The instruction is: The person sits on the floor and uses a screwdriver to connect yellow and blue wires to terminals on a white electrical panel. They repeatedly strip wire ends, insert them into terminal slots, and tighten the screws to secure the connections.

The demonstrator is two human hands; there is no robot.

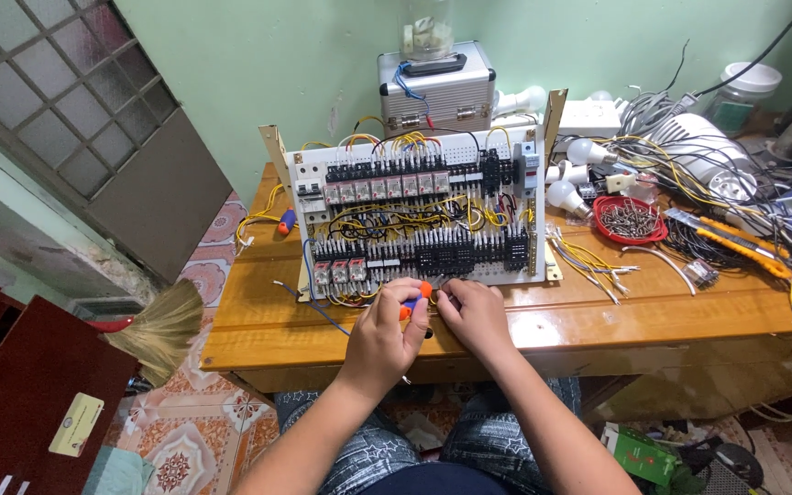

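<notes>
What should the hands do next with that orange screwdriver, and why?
Probably bring the tip to the bottom terminal row of the panel. The left hand grips the orange-handled screwdriver just below that row, and the right hand rests beside it at the panel's lower edge, with loose wires nearby.

The left hand hides most of the orange-handled screwdriver, its tip perhaps buried among blurred wiring.

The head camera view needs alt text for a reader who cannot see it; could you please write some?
Seen from above, a seated person's left hand grips an orange-handled screwdriver beside the right hand, both at the lower edge of a wired control panel on a wooden table. Light bulbs, a red dish of screws and loose cables clutter the table's right side.
</notes>
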